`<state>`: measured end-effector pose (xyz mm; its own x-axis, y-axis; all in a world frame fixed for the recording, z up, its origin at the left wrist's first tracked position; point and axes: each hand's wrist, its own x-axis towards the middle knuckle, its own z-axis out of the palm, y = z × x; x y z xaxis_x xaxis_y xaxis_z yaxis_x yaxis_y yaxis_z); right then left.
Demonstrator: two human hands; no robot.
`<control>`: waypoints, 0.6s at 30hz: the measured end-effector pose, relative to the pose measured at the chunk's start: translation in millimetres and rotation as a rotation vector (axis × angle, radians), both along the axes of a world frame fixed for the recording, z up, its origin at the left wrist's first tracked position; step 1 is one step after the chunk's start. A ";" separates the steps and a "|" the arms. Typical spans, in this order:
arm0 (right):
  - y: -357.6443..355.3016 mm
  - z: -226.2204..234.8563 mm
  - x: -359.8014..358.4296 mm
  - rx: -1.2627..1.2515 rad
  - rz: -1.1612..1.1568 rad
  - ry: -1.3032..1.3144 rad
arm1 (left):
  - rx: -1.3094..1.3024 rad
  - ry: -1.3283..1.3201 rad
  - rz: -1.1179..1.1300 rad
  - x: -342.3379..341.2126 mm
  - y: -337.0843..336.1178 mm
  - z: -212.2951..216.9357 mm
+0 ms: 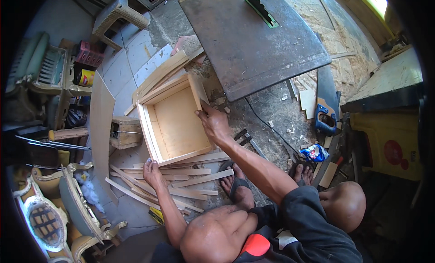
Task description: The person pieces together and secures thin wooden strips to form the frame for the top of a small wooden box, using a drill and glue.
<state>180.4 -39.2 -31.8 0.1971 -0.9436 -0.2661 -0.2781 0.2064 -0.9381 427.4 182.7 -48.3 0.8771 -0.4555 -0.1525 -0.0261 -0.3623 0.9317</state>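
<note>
Wooden box (179,122), open side up

It sits between the left hand (155,174) and right hand (214,122), long axis running away, slanting left. The right is clamped on the right wall (195,88), partly covering it; whether the left grips cannot be told. The underside is hidden.

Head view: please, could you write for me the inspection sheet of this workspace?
Surface: floor of tile and bare concrete; sawdust beyond the table.
Job's things: open wooden box, nothing seen inside.
Clutter: wood strips near the box, a blue packet, scattered chips.
Hands: left hand at the box's near corner; right hand gripping its right side.
Cables: one black cable on the floor.
Surroundings: toothed blade in the table, handsaw, stool, carved chairs.
</note>
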 end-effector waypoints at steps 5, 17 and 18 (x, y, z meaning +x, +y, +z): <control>4.9 3.9 20.1 -0.078 -0.067 -0.113 | -0.117 0.060 0.045 40.5 25.1 -20.8; 56.7 -39.3 -63.1 0.080 0.064 -0.284 | -0.022 0.156 0.079 3.8 4.0 27.7; 60.9 -35.6 -64.5 0.059 0.085 -0.262 | -0.022 0.166 0.088 2.9 6.1 29.2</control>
<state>115.9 21.7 -67.4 0.3441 -0.9052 -0.2496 -0.0463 0.2491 -0.9674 430.3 188.8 -19.1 0.8773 -0.3831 -0.2893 0.1597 -0.3354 0.9284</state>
